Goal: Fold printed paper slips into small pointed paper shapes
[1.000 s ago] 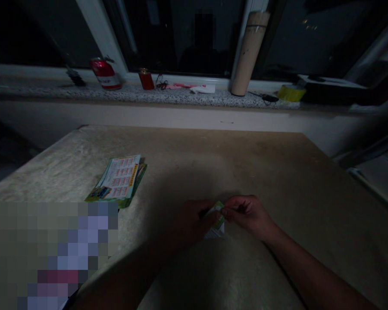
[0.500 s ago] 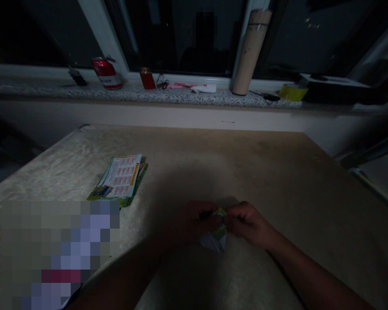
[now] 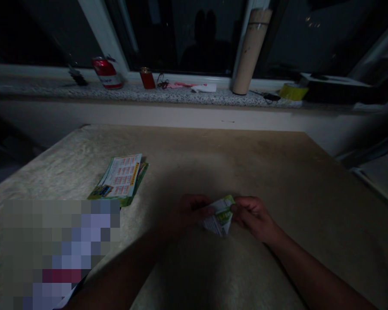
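Note:
Between my two hands is a small folded paper [image 3: 220,218], green and white with print on it, its lower corner pointing down. My left hand [image 3: 194,213] pinches its left side, thumb lying on top. On the other side, the thumb and fingers of my right hand [image 3: 252,215] grip the upper right corner. The paper is held just over the table [image 3: 265,168]; whether it touches the surface I cannot tell. To the left lies a stack of printed leaflets [image 3: 123,176], the top one showing rows of red print.
Along the granite windowsill [image 3: 187,97] stand a red can [image 3: 106,74], a small red jar [image 3: 147,78], a tall tan cylinder [image 3: 250,54] and a roll of yellow tape [image 3: 292,91]. A blurred-out patch [image 3: 61,254] covers the table's lower left.
Both hands have moved slightly away from me with the paper. My right hand has shifted a little to the right, and more of the paper's printed face now shows.

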### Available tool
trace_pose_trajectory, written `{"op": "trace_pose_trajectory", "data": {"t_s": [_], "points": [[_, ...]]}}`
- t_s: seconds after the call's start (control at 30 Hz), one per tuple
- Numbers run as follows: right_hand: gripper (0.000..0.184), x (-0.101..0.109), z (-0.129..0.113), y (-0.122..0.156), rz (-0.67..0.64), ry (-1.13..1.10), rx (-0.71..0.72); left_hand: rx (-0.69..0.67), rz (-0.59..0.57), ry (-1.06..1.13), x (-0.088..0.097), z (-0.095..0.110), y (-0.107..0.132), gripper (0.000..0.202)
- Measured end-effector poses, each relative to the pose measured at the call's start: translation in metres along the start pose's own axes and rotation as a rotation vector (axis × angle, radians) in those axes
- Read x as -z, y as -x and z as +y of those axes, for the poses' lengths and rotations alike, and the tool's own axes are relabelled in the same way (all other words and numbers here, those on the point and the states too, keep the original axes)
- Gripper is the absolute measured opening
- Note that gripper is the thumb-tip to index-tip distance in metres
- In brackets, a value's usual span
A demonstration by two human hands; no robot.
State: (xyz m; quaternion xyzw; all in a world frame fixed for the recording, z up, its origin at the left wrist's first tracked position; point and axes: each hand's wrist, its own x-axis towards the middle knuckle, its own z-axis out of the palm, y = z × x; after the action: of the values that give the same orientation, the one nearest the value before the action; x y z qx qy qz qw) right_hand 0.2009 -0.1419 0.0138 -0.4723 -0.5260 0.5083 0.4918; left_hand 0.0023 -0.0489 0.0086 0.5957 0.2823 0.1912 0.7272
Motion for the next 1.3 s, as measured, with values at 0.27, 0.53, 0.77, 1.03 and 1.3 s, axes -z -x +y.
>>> {"op": "trace_pose_trajectory", "data": {"t_s": [0.27,0.53,0.77,1.03,1.3], "points": [[0.038,0.012,0.0,-0.007,0.108,0.484,0.119,-0.04,0.217,-0.54,0.008,0.007,0.001,0.034],[0.009,0.023,0.003,-0.012,0.212,0.823,0.235,-0.169,0.258,-1.142,-0.001,0.006,0.0,0.029],[0.006,0.023,0.012,-0.013,0.147,0.94,0.239,-0.194,0.257,-1.138,0.011,0.01,0.002,0.024],[0.003,0.021,0.013,-0.014,0.188,0.945,0.239,-0.201,0.166,-1.145,0.033,0.015,0.005,0.028],[0.009,0.009,0.009,-0.011,0.153,0.961,0.242,-0.184,0.182,-1.222,0.021,0.01,0.004,0.022]]}}
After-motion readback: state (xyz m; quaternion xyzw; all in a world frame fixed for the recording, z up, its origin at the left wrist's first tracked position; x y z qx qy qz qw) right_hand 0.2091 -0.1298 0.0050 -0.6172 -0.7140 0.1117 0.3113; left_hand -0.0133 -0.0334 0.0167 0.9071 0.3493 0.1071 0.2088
